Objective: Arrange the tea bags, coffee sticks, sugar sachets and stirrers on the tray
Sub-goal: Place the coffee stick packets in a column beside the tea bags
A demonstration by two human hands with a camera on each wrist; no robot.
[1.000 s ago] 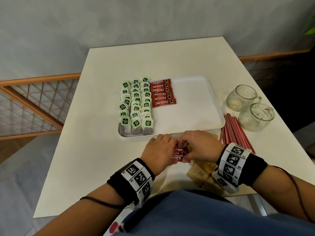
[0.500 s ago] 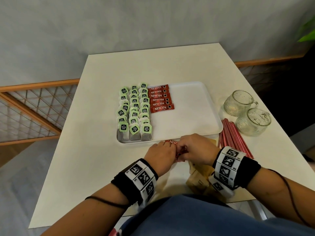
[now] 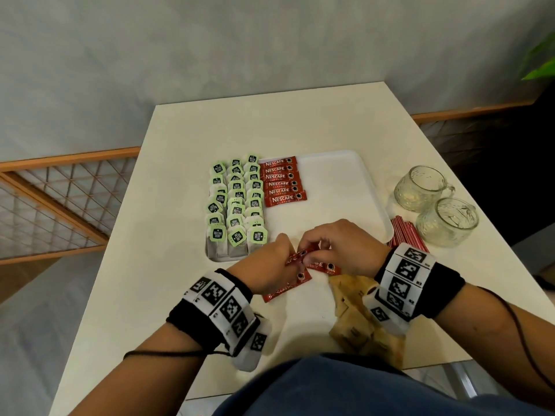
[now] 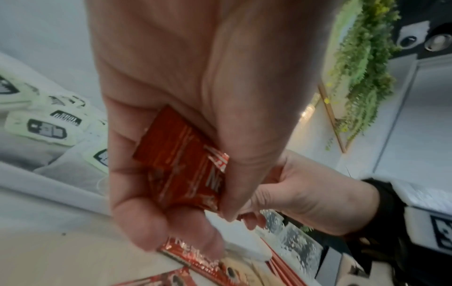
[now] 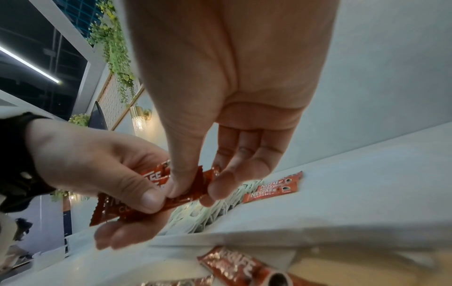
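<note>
**Two hands hold coffee sticks at a pale counter**

A wood-framed mesh railing (image 3: 54, 202) stands left of a cream counter (image 3: 180, 295) against a grey wall (image 3: 210, 55). On the white tray (image 3: 345, 205), green-tagged tea bags (image 3: 235, 205) lie left of a row of red coffee sticks (image 3: 282, 184). At the tray's near edge, the left hand (image 3: 264, 271) grips loose coffee sticks (image 3: 297, 259); the right hand (image 3: 339, 247) pinches them. Two glass mugs (image 3: 435, 205) sit far right.

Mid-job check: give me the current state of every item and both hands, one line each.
tea bags: lined up in three columns at the tray's left end.
coffee sticks on tray: overlapping column beside the tea bags.
held coffee sticks: gripped by left hand, pinched by right hand.
loose coffee sticks: on table.
sugar sachets: piled on table.
stirrers: bundled on table.
tray: right part bare.
</note>
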